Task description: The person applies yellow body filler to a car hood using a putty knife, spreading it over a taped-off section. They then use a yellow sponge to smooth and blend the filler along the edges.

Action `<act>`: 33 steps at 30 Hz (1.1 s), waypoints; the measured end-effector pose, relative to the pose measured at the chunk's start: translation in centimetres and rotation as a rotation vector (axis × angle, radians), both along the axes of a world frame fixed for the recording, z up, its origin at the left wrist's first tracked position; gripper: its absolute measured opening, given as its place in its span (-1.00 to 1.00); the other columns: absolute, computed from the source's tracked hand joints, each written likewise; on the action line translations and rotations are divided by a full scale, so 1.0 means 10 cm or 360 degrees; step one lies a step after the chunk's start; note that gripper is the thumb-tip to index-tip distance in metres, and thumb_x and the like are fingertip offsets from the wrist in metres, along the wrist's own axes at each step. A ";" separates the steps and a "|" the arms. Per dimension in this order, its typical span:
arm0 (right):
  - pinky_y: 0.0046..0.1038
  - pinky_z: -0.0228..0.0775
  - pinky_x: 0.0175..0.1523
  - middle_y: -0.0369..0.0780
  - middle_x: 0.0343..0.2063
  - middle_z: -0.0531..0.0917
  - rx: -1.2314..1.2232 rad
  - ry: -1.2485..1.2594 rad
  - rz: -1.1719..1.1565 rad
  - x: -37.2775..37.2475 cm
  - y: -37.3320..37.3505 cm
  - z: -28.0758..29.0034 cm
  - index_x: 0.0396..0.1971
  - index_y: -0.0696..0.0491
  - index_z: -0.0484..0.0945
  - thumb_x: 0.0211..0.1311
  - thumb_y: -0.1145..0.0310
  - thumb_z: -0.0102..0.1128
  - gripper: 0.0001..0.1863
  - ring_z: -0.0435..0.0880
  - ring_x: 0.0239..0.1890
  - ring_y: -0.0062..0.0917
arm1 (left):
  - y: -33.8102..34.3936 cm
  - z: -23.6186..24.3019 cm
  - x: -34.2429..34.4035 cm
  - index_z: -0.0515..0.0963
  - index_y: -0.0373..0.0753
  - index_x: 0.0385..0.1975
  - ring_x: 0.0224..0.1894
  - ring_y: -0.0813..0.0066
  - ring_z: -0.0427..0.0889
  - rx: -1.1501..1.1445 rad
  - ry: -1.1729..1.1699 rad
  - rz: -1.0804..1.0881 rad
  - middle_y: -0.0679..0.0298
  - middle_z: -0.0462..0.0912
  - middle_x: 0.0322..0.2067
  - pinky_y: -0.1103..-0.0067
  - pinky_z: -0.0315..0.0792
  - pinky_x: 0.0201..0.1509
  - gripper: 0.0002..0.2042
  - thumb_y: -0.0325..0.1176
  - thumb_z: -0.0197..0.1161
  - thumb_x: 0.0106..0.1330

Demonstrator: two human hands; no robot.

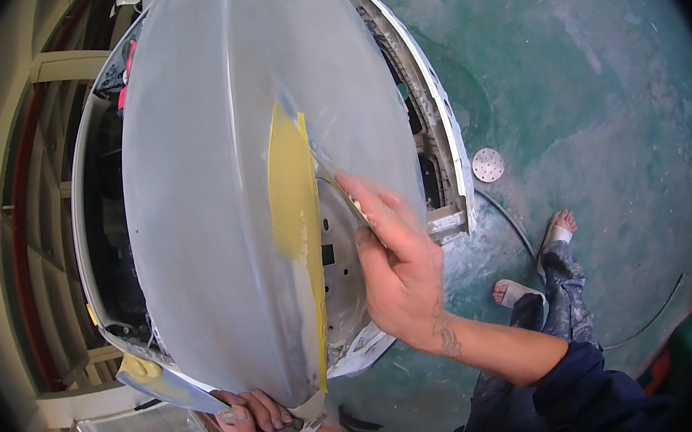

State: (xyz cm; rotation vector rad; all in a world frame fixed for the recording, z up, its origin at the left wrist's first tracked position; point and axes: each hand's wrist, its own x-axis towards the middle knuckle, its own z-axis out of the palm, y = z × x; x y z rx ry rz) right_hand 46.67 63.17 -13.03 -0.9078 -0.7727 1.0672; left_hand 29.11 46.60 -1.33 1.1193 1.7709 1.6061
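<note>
My right hand (399, 252) grips a thin spreader (341, 185), seen nearly edge-on, against a grey car body panel (193, 181). Beside its edge lies a long patch of smooth yellow filler (290, 196), bordered on the right by a strip of yellow masking tape (319, 302). At the panel's lower end, my left hand (257, 420) is closed around a flat grey putty knife (171, 391). A lump of yellow filler (140, 367) sits on the broad end of its blade, and a dark handle end pokes out past the fingers.
A recessed metal area with holes (331, 276) lies right of the tape. White-edged car bodywork (445, 115) curves beyond the panel. On the green floor (568, 103) are a round perforated disc (488, 165) and a hose (511, 221). A frame with red bars (27, 230) stands left.
</note>
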 end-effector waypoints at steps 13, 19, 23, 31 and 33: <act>-0.24 0.36 0.24 -0.06 0.10 0.56 0.0140 -0.0105 0.0024 -0.21 0.40 0.14 0.10 0.15 0.60 0.07 0.76 -0.05 -0.45 0.49 0.15 -0.11 | 0.09 0.17 0.31 0.39 -0.22 -0.27 -0.72 0.59 0.27 -0.0155 0.0005 0.0065 0.44 0.21 -0.77 0.64 0.30 -0.71 -0.78 -0.27 0.28 0.42; -0.21 0.41 0.19 -0.15 0.10 0.58 0.0396 -0.0300 -0.0088 -0.40 -0.23 0.03 0.04 0.16 0.64 0.07 0.71 0.09 -0.52 0.48 0.12 -0.14 | 0.01 0.25 0.27 0.49 -0.26 -0.14 -0.68 0.54 0.32 -0.0154 -0.0086 -0.0084 0.43 0.24 -0.75 0.62 0.34 -0.67 -0.84 -0.32 0.23 0.47; -0.08 0.43 0.23 -0.20 0.14 0.58 0.0357 -0.0378 -0.0065 -0.59 -0.72 -0.04 0.02 0.05 0.69 0.08 0.62 0.21 -0.55 0.48 0.14 -0.14 | -0.03 0.25 0.26 0.49 -0.26 -0.15 -0.66 0.53 0.32 -0.0139 -0.0103 -0.0118 0.43 0.24 -0.74 0.61 0.37 -0.64 -0.85 -0.31 0.20 0.49; 0.04 0.40 0.27 -0.19 0.09 0.63 0.0407 -0.0404 0.0058 -0.66 -1.38 -0.10 0.02 0.03 0.71 0.03 0.56 0.28 -0.54 0.53 0.15 -0.12 | 0.08 -0.04 0.04 0.32 -0.24 -0.22 -0.76 0.65 0.24 0.0061 -0.0047 -0.0144 0.43 0.19 -0.78 0.67 0.28 -0.74 -0.79 -0.30 0.21 0.44; 0.00 0.41 0.24 -0.17 0.07 0.64 0.0406 -0.0303 0.0105 -0.55 -1.41 -0.11 0.03 0.09 0.70 0.03 0.60 0.25 -0.53 0.55 0.14 -0.12 | 0.07 -0.02 0.05 0.32 -0.24 -0.21 -0.75 0.65 0.24 0.0096 -0.0059 -0.0154 0.43 0.19 -0.77 0.67 0.29 -0.74 -0.79 -0.31 0.20 0.45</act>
